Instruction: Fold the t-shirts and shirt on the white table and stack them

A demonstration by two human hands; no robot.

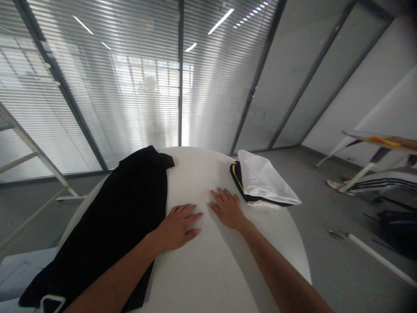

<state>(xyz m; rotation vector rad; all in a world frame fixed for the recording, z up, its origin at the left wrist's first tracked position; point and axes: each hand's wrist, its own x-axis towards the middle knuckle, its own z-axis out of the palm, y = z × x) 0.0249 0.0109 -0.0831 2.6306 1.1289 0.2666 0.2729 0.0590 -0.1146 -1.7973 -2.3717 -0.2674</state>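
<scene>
1. The left hand [178, 227] is lying palm down on the round bench [195, 174]. Its grip is spreading open and is pinching nothing, while the forearm is crossing over the black garment [120, 204].
2. The right hand [228, 209] is also pressing flat on the bare bench, with its grip spreading open and holding nothing. It is resting just beside the folded bundle [263, 180].
3. The black garment is lying flat along the left part of the bench, and its lower end seems to be reaching past the edge.
4. The bundle is sitting on the right part of the bench, with white cloth lying over a black piece with yellow trim.
5. Far to the right, a person's striped trouser leg [381, 181] is standing near a small white table [368, 139], and a white rod [374, 256] is lying on the floor [325, 278].
</scene>
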